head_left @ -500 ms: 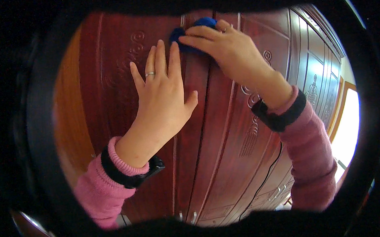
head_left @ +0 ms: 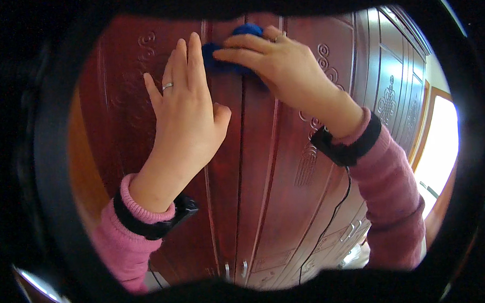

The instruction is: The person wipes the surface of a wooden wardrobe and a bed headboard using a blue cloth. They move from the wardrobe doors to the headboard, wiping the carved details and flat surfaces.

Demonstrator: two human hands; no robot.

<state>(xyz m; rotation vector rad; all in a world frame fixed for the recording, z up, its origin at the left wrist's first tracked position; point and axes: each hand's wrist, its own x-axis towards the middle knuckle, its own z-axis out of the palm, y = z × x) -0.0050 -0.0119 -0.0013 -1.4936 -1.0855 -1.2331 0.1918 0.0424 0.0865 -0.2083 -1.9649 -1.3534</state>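
Dark red-brown wooden wardrobe doors (head_left: 222, 174) fill most of the view, with carved scroll patterns on their panels. My right hand (head_left: 282, 64) presses a blue cloth (head_left: 224, 62) against the doors near the top, its fingers bent over the cloth. Part of the cloth is hidden under that hand. To its left, my left hand (head_left: 182, 108) is stretched out at the door with the fingers extended and holds nothing. A ring shows on each hand. Both wrists carry black bands over pink sleeves.
Small metal handles (head_left: 235, 270) sit low on the doors, with more toward the lower right. A black cable (head_left: 333, 210) hangs down from my right wrist. Further doors (head_left: 390, 89) run off to the right, toward a bright window (head_left: 439, 146). An orange-brown wooden surface (head_left: 84, 160) stands at the left.
The wardrobe has shifted left in view, along with both hands. My left fingers have drawn closer together. The right hand keeps the cloth at the seam between the doors.
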